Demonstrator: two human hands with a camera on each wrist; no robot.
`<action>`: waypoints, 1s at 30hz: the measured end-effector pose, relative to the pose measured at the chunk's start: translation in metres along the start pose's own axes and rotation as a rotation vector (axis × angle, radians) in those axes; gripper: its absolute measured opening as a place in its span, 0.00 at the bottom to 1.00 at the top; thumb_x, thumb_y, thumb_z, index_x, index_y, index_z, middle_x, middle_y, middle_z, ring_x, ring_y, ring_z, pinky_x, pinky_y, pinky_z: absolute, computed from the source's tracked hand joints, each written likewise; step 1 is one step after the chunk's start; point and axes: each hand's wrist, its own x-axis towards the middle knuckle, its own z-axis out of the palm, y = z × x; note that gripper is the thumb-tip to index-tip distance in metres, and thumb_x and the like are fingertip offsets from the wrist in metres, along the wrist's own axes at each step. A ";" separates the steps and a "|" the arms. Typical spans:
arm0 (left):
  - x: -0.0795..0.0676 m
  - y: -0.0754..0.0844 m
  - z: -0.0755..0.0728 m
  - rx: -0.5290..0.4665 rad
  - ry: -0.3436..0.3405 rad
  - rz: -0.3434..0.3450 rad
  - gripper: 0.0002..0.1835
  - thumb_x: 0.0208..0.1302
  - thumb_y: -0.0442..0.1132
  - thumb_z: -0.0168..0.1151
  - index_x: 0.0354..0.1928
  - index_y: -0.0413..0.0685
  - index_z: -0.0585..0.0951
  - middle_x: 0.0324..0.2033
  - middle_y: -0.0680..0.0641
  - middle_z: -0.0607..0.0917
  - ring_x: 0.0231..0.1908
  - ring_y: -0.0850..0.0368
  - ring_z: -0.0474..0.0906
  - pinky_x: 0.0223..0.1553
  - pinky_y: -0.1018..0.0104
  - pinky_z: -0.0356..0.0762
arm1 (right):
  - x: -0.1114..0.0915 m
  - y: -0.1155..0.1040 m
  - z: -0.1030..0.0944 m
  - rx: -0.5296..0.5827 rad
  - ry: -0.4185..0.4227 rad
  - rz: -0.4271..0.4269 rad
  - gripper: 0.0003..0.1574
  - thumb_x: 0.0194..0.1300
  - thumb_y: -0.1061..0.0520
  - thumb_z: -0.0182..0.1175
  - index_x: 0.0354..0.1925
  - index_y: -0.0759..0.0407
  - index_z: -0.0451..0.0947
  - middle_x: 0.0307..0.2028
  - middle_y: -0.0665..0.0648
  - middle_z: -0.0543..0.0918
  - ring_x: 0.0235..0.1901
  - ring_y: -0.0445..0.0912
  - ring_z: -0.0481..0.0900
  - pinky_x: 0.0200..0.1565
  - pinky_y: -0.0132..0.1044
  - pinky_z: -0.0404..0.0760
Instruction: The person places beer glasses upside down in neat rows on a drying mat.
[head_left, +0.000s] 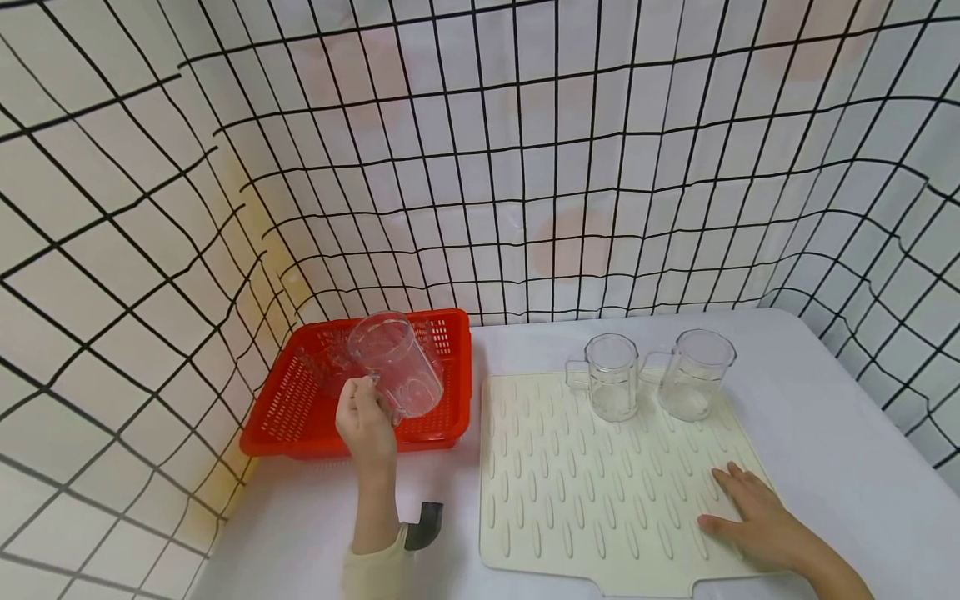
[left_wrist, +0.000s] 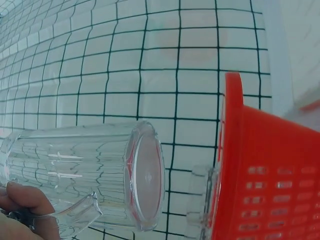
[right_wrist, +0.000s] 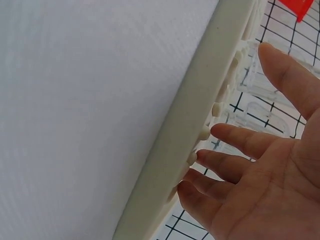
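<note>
My left hand [head_left: 367, 421] grips the handle of a clear glass mug [head_left: 408, 379], tilted above the red basket [head_left: 462, 375]. In the left wrist view this mug [left_wrist: 75, 160] lies sideways, its round base toward the basket. Other clear glass is dimly visible inside the basket; its number is hard to tell. My right hand [head_left: 757, 517], fingers spread and holding nothing, is at the right edge of the cream ridged draining board [head_left: 555, 500]. Two clear mugs, a left one [head_left: 612, 387] and a right one [head_left: 692, 383], stand on the board's far part, handles pointing left.
A black wire grid [head_left: 517, 200] over white sheeting encloses the white table [head_left: 450, 517] at the back and sides. The basket stands at the back left, close to the grid. A dark strap piece [head_left: 425, 525] sticks out at my left cuff.
</note>
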 end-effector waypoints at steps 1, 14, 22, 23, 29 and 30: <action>0.000 -0.001 0.001 -0.015 -0.014 0.005 0.17 0.73 0.36 0.45 0.28 0.27 0.64 0.13 0.47 0.65 0.13 0.60 0.59 0.16 0.75 0.67 | 0.000 0.000 0.000 -0.001 -0.001 0.002 0.51 0.61 0.46 0.65 0.63 0.82 0.57 0.62 0.90 0.49 0.60 0.85 0.45 0.52 0.79 0.47; 0.001 -0.003 0.018 -0.191 -0.174 -0.004 0.17 0.71 0.34 0.43 0.25 0.30 0.60 0.11 0.51 0.61 0.11 0.62 0.55 0.14 0.76 0.62 | -0.003 -0.002 -0.002 0.018 -0.002 0.007 0.51 0.61 0.46 0.65 0.64 0.82 0.57 0.63 0.90 0.48 0.60 0.85 0.45 0.52 0.79 0.47; -0.004 -0.007 0.025 -0.195 -0.243 -0.054 0.16 0.72 0.35 0.43 0.24 0.35 0.62 0.12 0.49 0.61 0.11 0.60 0.55 0.15 0.75 0.62 | -0.003 -0.003 -0.002 0.025 -0.012 0.017 0.51 0.62 0.46 0.65 0.64 0.81 0.56 0.63 0.90 0.48 0.61 0.85 0.44 0.51 0.80 0.47; -0.004 -0.007 0.026 -0.199 -0.251 -0.060 0.16 0.72 0.35 0.43 0.24 0.35 0.62 0.12 0.49 0.61 0.11 0.60 0.55 0.15 0.75 0.61 | -0.003 -0.003 -0.002 0.029 -0.014 0.020 0.51 0.62 0.46 0.64 0.65 0.81 0.56 0.63 0.89 0.48 0.61 0.85 0.44 0.51 0.80 0.47; -0.007 -0.013 0.029 -0.217 -0.295 -0.076 0.17 0.72 0.35 0.42 0.23 0.35 0.61 0.12 0.49 0.62 0.12 0.59 0.55 0.15 0.75 0.61 | -0.003 -0.003 -0.003 0.034 -0.018 0.027 0.51 0.63 0.46 0.64 0.65 0.81 0.55 0.64 0.89 0.47 0.60 0.85 0.44 0.51 0.80 0.47; -0.008 -0.014 0.030 -0.221 -0.303 -0.077 0.17 0.72 0.35 0.42 0.23 0.35 0.61 0.12 0.49 0.61 0.12 0.59 0.55 0.15 0.75 0.61 | -0.003 -0.003 -0.003 0.031 -0.016 0.025 0.51 0.63 0.46 0.64 0.65 0.81 0.56 0.64 0.89 0.48 0.60 0.85 0.44 0.51 0.80 0.47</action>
